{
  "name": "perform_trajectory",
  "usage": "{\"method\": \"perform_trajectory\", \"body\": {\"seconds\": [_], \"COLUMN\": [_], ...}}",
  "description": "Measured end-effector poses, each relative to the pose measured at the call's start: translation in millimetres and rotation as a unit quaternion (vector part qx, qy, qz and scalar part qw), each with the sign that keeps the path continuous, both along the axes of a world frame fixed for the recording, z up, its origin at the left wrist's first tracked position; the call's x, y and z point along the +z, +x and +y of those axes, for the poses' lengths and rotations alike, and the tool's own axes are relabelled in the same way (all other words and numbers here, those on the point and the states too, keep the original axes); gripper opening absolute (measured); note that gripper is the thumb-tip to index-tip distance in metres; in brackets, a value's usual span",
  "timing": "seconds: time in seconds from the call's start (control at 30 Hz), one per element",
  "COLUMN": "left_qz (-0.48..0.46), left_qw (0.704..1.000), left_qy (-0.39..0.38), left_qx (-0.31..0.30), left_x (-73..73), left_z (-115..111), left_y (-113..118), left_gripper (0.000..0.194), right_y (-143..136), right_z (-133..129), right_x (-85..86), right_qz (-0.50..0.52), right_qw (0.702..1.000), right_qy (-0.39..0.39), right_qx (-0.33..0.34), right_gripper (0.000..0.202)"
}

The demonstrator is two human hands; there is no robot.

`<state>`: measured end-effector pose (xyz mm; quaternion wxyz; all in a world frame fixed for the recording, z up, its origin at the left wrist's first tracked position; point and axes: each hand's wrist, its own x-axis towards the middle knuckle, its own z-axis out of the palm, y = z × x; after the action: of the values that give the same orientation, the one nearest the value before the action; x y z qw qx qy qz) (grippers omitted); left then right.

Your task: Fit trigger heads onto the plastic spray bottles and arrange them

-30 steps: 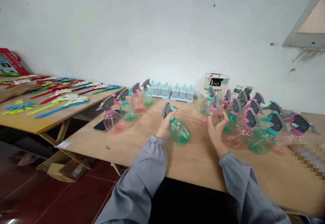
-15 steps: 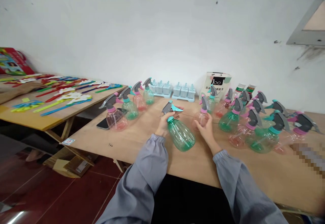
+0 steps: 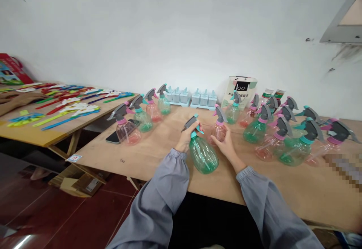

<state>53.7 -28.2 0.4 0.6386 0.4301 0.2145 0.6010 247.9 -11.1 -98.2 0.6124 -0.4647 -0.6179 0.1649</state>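
My left hand (image 3: 185, 136) grips the grey and teal spray head of a green bottle (image 3: 204, 154), which hangs tilted over the table's front part. Fingers of my right hand (image 3: 226, 143) wrap around the body of a pink bottle (image 3: 217, 131) with a grey and pink spray head. That bottle stands just right of and behind the green one. More spray bottles in pink and green are on the right, among them a green one (image 3: 254, 130). Others stand to the left, including a pink one (image 3: 128, 133).
Pale blue moulds (image 3: 203, 100) and a printed box (image 3: 240, 92) stand by the wall. A phone (image 3: 113, 138) lies at the left of the brown table (image 3: 158, 162). Colourful plastic pieces (image 3: 70, 109) cover another table, with a red box (image 3: 13, 70) behind.
The green bottle has turned more upright and moved slightly down, and my left hand has closed further around its head. My right hand has shifted slightly left with the pink bottle.
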Motion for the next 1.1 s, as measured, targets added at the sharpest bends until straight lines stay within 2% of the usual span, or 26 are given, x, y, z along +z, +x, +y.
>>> {"method": "perform_trajectory", "body": {"seconds": [0.17,0.33,0.57,0.77,1.0,1.1], "left_qz": [-0.026,-0.009,-0.019,0.029,-0.028,-0.019], "left_qw": [0.999,1.000,0.998,0.999,0.999,1.000], "left_qy": [0.008,-0.010,-0.009,-0.011,0.021,0.008], "left_qx": [-0.043,-0.026,-0.062,-0.030,-0.031,0.010], "left_x": [2.9,2.2,0.8,-1.7,3.7,1.7], "left_z": [-2.3,-3.4,-1.0,-2.0,-1.4,1.9], "left_y": [1.0,-4.3,-3.0,-2.5,-1.6,-2.5], "left_gripper": [0.031,0.030,0.032,0.028,0.033,0.031], "right_y": [1.0,2.7,2.3,2.6,2.7,2.6], "right_z": [1.3,1.9,2.8,3.6,1.8,0.7], "right_x": [-1.6,-0.6,-1.9,-2.0,-0.5,1.1], "right_qz": [0.001,-0.001,0.008,-0.002,0.005,0.001], "right_qw": [1.000,1.000,1.000,1.000,1.000,1.000], "right_qy": [0.000,-0.007,-0.007,0.004,-0.010,-0.012], "right_qx": [-0.003,0.005,0.006,0.009,0.016,0.018], "right_gripper": [0.087,0.088,0.088,0.086,0.089,0.088]}}
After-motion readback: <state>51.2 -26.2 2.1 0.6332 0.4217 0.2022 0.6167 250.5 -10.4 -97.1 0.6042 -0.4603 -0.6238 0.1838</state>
